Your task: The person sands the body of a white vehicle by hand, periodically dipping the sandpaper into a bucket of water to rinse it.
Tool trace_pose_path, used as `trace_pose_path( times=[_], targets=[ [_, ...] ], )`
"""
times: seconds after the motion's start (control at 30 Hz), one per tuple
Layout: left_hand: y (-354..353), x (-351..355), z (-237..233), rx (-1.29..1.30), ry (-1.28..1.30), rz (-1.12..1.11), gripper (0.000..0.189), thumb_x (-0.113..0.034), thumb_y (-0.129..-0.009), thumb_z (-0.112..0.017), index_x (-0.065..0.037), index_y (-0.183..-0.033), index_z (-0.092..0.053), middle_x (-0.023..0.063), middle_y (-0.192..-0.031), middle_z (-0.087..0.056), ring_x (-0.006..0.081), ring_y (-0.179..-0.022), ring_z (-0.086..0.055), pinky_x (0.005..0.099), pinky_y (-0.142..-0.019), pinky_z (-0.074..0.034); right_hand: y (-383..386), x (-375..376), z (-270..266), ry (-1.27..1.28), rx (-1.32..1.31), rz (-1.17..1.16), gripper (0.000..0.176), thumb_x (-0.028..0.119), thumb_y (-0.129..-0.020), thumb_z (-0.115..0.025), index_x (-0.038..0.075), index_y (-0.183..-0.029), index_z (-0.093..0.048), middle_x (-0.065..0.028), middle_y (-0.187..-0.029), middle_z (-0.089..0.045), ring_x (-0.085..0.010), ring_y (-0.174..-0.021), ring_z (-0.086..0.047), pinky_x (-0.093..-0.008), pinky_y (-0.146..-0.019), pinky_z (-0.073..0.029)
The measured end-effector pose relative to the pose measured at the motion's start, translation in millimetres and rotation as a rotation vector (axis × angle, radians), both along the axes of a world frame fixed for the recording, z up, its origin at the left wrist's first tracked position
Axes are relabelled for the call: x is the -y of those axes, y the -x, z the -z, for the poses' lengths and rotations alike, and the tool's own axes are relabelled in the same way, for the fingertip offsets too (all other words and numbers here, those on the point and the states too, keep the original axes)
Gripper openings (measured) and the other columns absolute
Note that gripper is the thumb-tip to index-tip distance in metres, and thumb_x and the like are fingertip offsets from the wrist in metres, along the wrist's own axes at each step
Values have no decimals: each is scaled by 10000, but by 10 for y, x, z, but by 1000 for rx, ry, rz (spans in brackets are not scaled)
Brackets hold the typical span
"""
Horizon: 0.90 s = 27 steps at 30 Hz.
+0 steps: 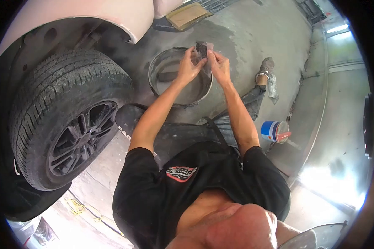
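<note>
Both my hands are raised over a round basin of greyish water on the floor. My left hand grips a small dark block from its left side, thumb and fingers closed on it. My right hand pinches a thin greyish-pink sheet that lies against the block's right side. A dark bar-shaped piece rests inside the basin.
A large tyre stands at the left under a pale car panel. Right of my legs is a blue and white can. A brown flat pad lies beyond the basin. Yellow cord is at lower left.
</note>
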State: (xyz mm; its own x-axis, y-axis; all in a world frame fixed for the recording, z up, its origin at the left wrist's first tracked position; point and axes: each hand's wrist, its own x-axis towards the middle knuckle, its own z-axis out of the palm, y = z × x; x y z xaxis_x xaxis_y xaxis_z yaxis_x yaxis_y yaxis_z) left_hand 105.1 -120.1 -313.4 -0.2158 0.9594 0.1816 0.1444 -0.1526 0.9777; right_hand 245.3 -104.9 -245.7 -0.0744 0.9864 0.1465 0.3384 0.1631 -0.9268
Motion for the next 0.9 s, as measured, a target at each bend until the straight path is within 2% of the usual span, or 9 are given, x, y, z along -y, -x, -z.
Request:
trace_pose_path(
  times=[0.07,0.17,0.27,0.37,0.47,0.57,0.67,0.77,0.9],
  targets=[
    [10,10,-42,-72,-42,7,771,-275,-894,-816,56,-1465,-416,248,-1303,-628,298,-1158,-669,395,-946,-561,-20,-5,-113,13,102,-9,393,352,-1004,-638,-23,-924,-723,-67,-692,-602,-108,-698,-527,-328,-645,-459],
    [-10,44,-142,119,-35,69,720,-277,-943,-761,67,-1474,-417,231,-1269,-652,267,-1109,-690,369,-911,-566,-12,22,-171,-34,137,-61,381,354,-1000,-633,-9,-932,-728,-125,-723,-639,-154,-695,-572,-350,-652,-470],
    [-45,97,-191,-100,-2,20,653,-273,-997,-685,76,-1482,-420,209,-1232,-680,237,-1060,-705,348,-887,-564,-28,28,-200,10,145,-82,380,345,-1000,-624,-14,-921,-721,-144,-771,-658,-186,-709,-583,-365,-661,-469],
    [-94,76,-71,-27,-34,53,644,-276,-1007,-645,125,-1458,-420,289,-1206,-684,338,-1092,-710,384,-917,-556,-25,79,-307,-14,180,-103,386,337,-1007,-612,-19,-902,-717,-138,-774,-623,-193,-716,-566,-373,-669,-461],
    [-114,128,-149,49,-18,87,640,-285,-1024,-609,132,-1465,-408,324,-1193,-673,338,-1114,-704,377,-923,-551,-75,8,-196,15,110,-136,391,328,-1006,-616,-29,-875,-709,-137,-782,-599,-194,-724,-552,-382,-676,-454],
    [-68,248,-417,-94,91,139,619,-284,-1036,-572,123,-1472,-405,374,-1255,-617,386,-1131,-689,410,-916,-550,-70,19,-114,-64,60,-169,392,319,-1004,-621,-36,-859,-702,-134,-775,-592,-202,-713,-548,-386,-672,-455],
    [-160,179,-132,-266,-61,-3,561,-285,-1059,-503,108,-1453,-435,368,-1205,-633,469,-1083,-669,465,-896,-540,-55,98,-130,-125,74,-201,399,326,-1010,-631,-41,-861,-674,-96,-757,-590,-133,-716,-496,-336,-644,-417],
    [-192,256,-184,-159,-97,10,461,-264,-1064,-449,103,-1334,-523,348,-1109,-662,539,-1022,-629,528,-872,-507,-27,111,-100,-167,163,-96,382,311,-997,-628,-47,-878,-693,-223,-780,-607,-325,-702,-591,-432,-678,-467],
    [-127,255,-80,-230,72,-71,327,-246,-1053,-425,41,-1039,-581,324,-1013,-640,499,-880,-644,535,-761,-485,-56,115,-48,-146,232,53,376,303,-1000,-614,-46,-883,-691,-268,-814,-639,-380,-713,-613,-449,-698,-476]
  ],
)
